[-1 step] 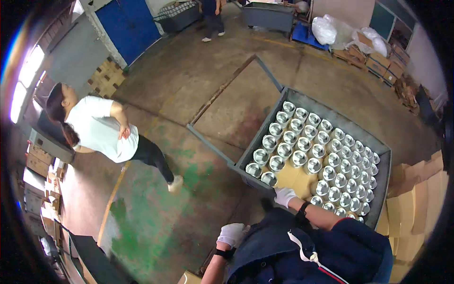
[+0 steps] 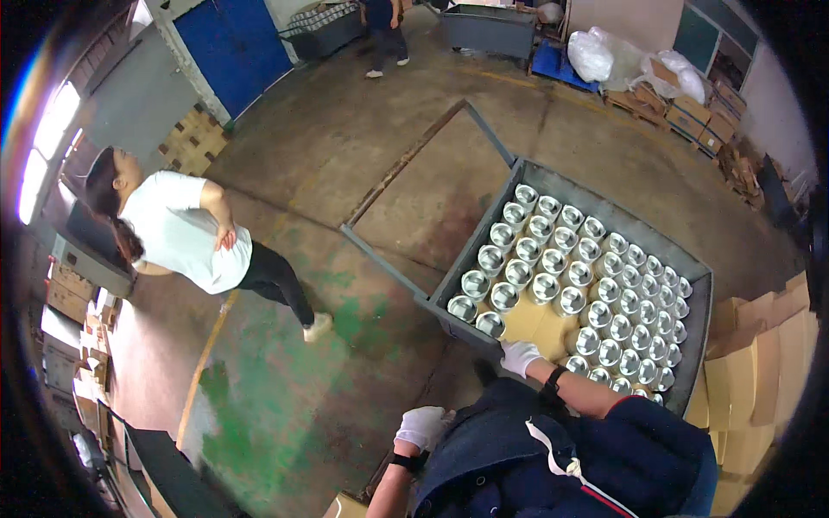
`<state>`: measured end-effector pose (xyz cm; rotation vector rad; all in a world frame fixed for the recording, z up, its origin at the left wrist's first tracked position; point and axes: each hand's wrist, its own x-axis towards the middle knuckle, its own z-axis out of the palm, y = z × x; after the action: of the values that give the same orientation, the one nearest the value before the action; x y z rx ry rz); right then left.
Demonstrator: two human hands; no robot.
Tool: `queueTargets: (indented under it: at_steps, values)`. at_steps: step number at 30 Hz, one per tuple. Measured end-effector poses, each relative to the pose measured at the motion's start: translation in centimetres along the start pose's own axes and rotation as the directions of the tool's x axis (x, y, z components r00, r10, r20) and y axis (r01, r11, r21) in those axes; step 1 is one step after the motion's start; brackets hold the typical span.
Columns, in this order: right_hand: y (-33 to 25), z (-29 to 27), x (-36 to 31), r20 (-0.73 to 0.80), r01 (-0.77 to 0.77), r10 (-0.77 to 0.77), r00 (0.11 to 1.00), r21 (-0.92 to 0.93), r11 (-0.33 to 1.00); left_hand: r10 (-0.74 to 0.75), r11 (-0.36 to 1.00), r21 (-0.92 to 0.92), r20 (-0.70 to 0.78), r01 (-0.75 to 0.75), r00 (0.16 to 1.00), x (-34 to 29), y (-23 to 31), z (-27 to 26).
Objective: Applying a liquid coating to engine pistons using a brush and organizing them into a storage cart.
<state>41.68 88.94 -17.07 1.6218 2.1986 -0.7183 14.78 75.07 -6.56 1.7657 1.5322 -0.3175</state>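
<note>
My right hand (image 2: pixel 522 358), in a white glove, rests at the near left edge of a grey metal cart (image 2: pixel 471 250), its fingers bent over the rim. Rows of shiny metal cups (image 2: pixel 546 287) with round open tops stand upright in the cart. Beside that hand, a bare patch of brown cardboard (image 2: pixel 537 326) shows between the cups. My left hand (image 2: pixel 423 428), gloved in white too, is held against the side of my dark jacket (image 2: pixel 492 449). Its fingers are curled in, and whatever they may hold is hidden.
A tow bar frame (image 2: pixel 406 164) juts from the cart's far left side. At left stands a person (image 2: pixel 186 229) in a white shirt. Cardboard boxes (image 2: pixel 751 371) are stacked at right. Farther off are another person (image 2: pixel 382 34) and a second grey cart (image 2: pixel 488 33).
</note>
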Motion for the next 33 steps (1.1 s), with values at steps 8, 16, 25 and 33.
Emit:
queueTargets:
  at_steps: [8, 16, 25, 33]
  values:
    - [1.0, 2.2, -1.4, 0.040, 0.106, -0.106, 0.994, -0.020, 0.994, 0.038, 0.999, 0.035, -0.042, -0.037, 0.998, -0.7, -0.7, -0.2]
    - [-0.4, 1.3, -2.8, 0.271, 0.172, -0.183, 0.945, 0.064, 0.983, 0.105, 0.994, 0.009, -0.032, -0.104, 0.994, -0.3, -1.8, 1.2]
    - [-2.9, 0.2, -3.3, 0.342, 0.201, -0.196, 0.919, 0.019, 0.979, 0.110, 0.991, -0.074, -0.060, -0.114, 0.992, -0.2, -3.2, 4.7]
    - [-4.0, 0.5, -3.3, 0.360, 0.258, -0.247, 0.900, 0.016, 0.966, 0.102, 0.986, -0.117, -0.138, -0.119, 0.985, -0.5, -3.2, 5.6]
